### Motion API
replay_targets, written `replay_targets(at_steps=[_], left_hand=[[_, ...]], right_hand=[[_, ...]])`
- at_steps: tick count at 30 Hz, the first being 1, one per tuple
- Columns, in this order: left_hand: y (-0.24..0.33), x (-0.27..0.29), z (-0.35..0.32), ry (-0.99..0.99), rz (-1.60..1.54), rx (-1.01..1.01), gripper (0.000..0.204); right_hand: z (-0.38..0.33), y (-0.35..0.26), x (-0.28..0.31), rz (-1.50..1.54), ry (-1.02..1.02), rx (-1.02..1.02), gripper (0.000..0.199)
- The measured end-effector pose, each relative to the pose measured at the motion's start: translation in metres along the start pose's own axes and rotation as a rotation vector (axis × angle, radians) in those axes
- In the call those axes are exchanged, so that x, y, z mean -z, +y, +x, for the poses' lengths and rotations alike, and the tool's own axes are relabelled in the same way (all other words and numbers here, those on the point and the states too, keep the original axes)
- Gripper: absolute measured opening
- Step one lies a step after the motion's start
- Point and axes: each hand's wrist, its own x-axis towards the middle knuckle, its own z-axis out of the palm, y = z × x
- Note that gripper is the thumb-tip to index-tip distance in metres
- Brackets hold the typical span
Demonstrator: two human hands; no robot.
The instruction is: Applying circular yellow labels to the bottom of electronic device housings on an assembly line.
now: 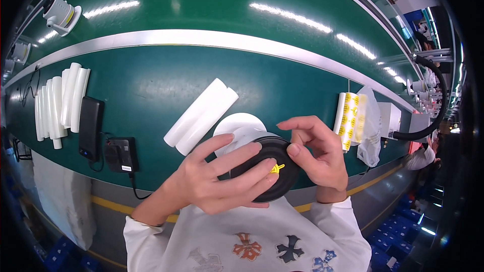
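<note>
I hold a white device with a round black face (pixel 288 184) close in front of my body. A white round part (pixel 241 121) shows behind it. My left hand (pixel 227 176) lies across the device, its fingers spread over the black face; the thumb side is partly hidden. Under those fingertips is a small yellow sticker (pixel 276 168) on the black face. My right hand (pixel 320 156) is at the device's right rim, thumb by the edge and index finger raised apart from it. Nothing shows between that thumb and index finger.
Two white rolls (pixel 201 116) lie behind the device on the green table. At the left are several white rolls (pixel 63 103), a black power bank-like box (pixel 91 128) and a black cabled box (pixel 121 153). A yellow-sticker roll (pixel 347 121) and plastic bag (pixel 370 131) lie right. White devices (pixel 62 16) stand beyond the rail.
</note>
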Motion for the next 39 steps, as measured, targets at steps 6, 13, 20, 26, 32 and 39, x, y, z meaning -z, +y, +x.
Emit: replay_targets(at_steps=[6,13,20,26,32,39], left_hand=[[-0.003,-0.012,-0.008,0.113,-0.099,-0.004,0.036],[-0.005,-0.011,-0.004,0.136,-0.117,-0.034,0.040],[-0.010,-0.017,-0.006,0.221,-0.234,-0.041,0.038],[-0.022,-0.016,0.003,0.254,-0.286,-0.042,0.063],[-0.024,-0.029,-0.041,0.275,-0.805,0.644,0.107],[-0.010,-0.044,-0.024,0.241,-1.744,1.028,0.129]], right_hand=[[-0.002,0.000,-0.001,0.049,-0.002,-0.033,0.027],[-0.003,0.008,-0.001,0.092,-0.012,-0.035,0.027],[0.011,0.062,0.009,0.341,-0.036,0.298,0.088],[0.030,0.075,0.003,0.214,-0.487,0.312,0.086],[-0.002,0.068,-0.008,1.059,0.146,-0.062,0.068],[-0.003,0.057,-0.021,0.866,0.008,0.335,0.118]])
